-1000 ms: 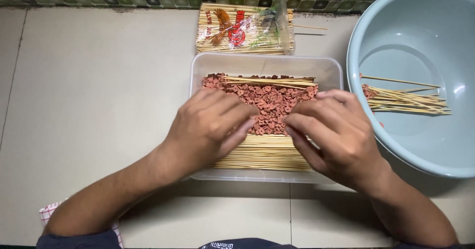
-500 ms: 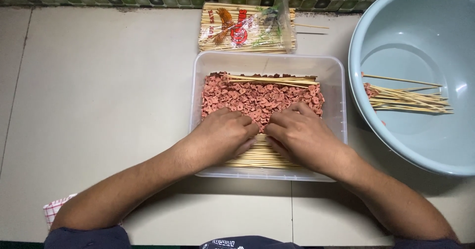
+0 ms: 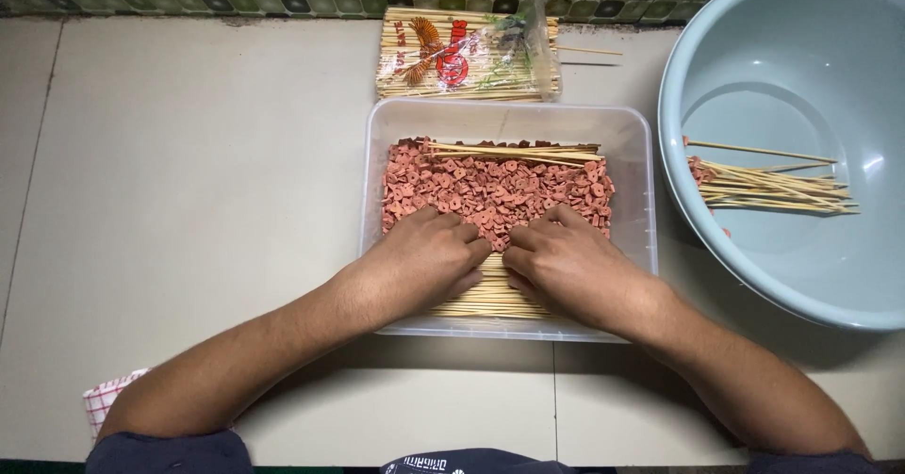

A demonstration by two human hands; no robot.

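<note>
Resting both my hands inside the clear plastic tub [image 3: 630, 144], I have them side by side, almost touching in the middle. My left hand [image 3: 424, 259] and my right hand [image 3: 566, 265] lie palm down with the fingers curled in a bit, not spread wide. I cannot tell if they pinch anything, because the fingertips are tucked under. Under my hands is a flat bunch of thin wooden sticks [image 3: 490, 300]. The sticks lie sideways, running from left to right, along the near wall of the tub. Both hands are just as close to them, one on each half. Just past my fingers, farther from me, is a heap of small pink-red round bits [image 3: 500, 187] that fills the middle of the tub. A few more sticks [image 3: 518, 151] lie sideways at the far side of the heap. To my right, on the table [image 3: 189, 154], sits a big pale blue bowl [image 3: 782, 50], right beside the tub. In it lie some filled sticks [image 3: 773, 187], also pointing sideways. Behind the tub is an open pack of sticks [image 3: 462, 55]. A red checked cloth [image 3: 106, 400] peeks out near my left arm.
</note>
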